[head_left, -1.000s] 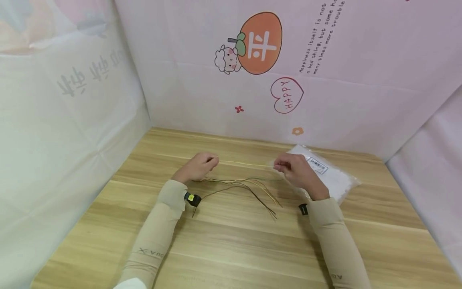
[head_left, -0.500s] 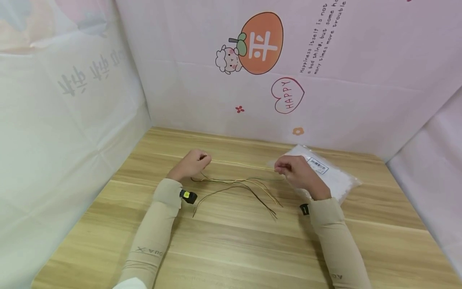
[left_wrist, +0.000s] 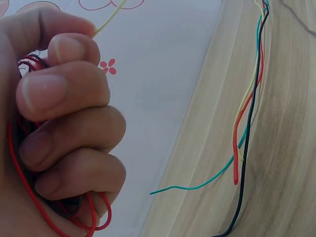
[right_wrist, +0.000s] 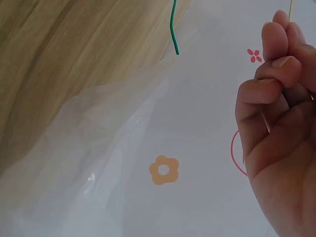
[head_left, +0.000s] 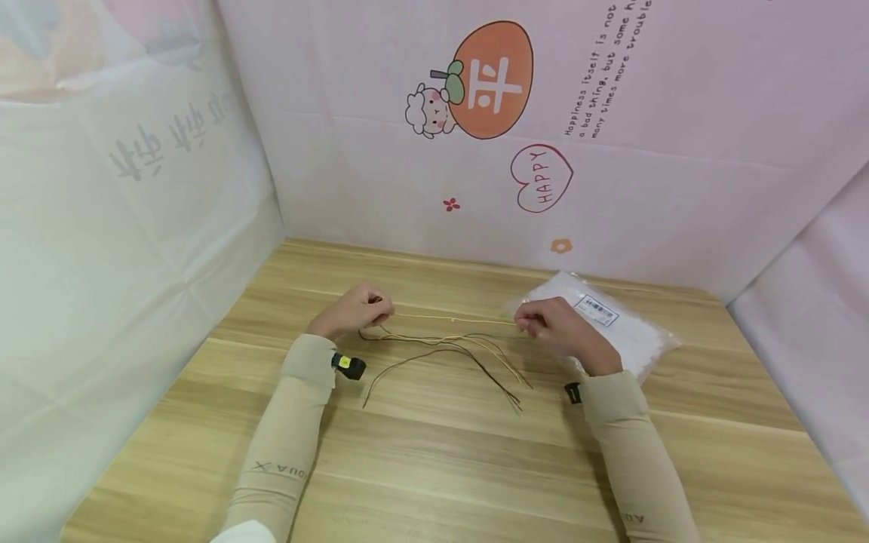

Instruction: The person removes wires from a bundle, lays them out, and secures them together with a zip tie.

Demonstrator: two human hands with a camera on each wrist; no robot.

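Note:
A thin yellow wire (head_left: 424,317) runs nearly straight between the two hands, low over the table, with a small pale spot near its middle. At its left end my left hand (head_left: 358,311) pinches it between thumb and forefinger. The left wrist view also shows the other fingers curled round a bunch of red wire (left_wrist: 106,212) and dark wire, mostly hidden in the palm. On the other side my right hand (head_left: 560,330) pinches the yellow wire's right end at the fingertips. Loose black wire (left_wrist: 254,94), red, yellow and green wire (left_wrist: 212,181) lie together just below, on the table.
A clear plastic bag (head_left: 634,339) with a barcode label (head_left: 597,310) lies beneath and behind the right hand. One brown wire (head_left: 400,362) curves apart toward the front of the wooden table (head_left: 434,475). Printed cloth walls (head_left: 380,188) rise at the back and sides.
My left hand has shifted left, and lately a little nearer the front. The yellow wire has dropped lower in view. My right hand has barely moved; the loose wires lie almost as before.

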